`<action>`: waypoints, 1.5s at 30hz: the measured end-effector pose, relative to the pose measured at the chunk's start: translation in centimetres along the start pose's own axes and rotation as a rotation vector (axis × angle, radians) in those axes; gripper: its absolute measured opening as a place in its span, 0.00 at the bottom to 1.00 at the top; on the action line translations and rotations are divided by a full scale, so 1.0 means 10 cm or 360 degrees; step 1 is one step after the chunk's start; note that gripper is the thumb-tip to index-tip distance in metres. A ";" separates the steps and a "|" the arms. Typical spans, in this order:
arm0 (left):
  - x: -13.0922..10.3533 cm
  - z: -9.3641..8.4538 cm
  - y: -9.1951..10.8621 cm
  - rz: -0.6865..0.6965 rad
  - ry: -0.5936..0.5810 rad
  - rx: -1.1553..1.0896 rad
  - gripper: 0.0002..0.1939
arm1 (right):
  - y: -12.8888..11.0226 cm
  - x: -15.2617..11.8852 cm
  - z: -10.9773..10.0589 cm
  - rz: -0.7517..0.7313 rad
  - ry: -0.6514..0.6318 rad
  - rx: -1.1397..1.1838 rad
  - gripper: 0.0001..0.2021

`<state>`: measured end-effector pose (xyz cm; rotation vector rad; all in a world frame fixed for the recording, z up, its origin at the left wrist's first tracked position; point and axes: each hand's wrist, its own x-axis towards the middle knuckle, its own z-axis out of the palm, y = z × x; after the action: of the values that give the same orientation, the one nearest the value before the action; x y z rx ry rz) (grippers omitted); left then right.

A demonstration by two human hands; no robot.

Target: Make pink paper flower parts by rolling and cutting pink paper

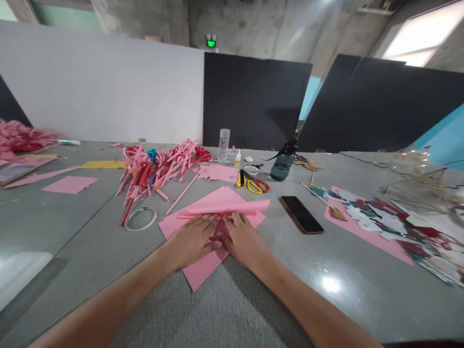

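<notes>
Pink paper [203, 273] is lying at the centre of the frame, turned cornerwise on the grey table [90, 251], with a loose roll [232, 207] curling across its upper part. Left hand [195, 236] is resting on the paper just left of centre, four fingers lying close together against the near side of the roll, thumb sticking out toward the other hand. Right hand [244, 237] is sitting just beside it, fingers bending at the roll, thumb standing apart over the paper; can't tell from here whether either hand is pinching the sheet (the fold is hiding the fingertips). Phone [301, 215] is lying right of the paper, dark screen facing up. Scissors [254, 186] with yellow and red handles are lying just above the paper, a dark bottle [282, 166] standing to their upper right. Clear cylinder [224, 145] is standing at upper centre, small yellow-based bottle [238, 158] near it. Heap of pink and red strips [163, 166] is filling the area left of there, a pale ring of cord [139, 229] lying below it. Paper cutouts [380, 217] are covering much of another pink sheet [395, 251], right side of the frame.
</notes>
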<state>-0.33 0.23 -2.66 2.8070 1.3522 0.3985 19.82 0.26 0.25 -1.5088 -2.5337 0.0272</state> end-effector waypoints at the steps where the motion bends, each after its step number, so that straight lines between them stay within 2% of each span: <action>1: 0.00 0.00 0.00 -0.0003 -0.0004 -0.0001 0.32 | -0.01 0.00 -0.01 0.0010 -0.0019 -0.0006 0.21; 18: 0.03 0.04 -0.06 0.0006 -0.0013 -0.0057 0.35 | -0.03 0.01 0.02 0.0048 0.0006 -0.0178 0.22; 32: 0.08 0.03 -0.09 0.0012 -0.0025 -0.0040 0.33 | 0.02 0.05 0.07 0.0000 0.0078 -0.0119 0.22; 45: 0.11 0.09 -0.16 -0.0007 0.0073 -0.0101 0.35 | 0.07 0.12 0.16 -0.0038 0.0109 -0.0116 0.20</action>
<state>-0.71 2.16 -3.45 2.7598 1.3292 0.4994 19.64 1.76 -1.24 -1.4790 -2.5239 -0.1195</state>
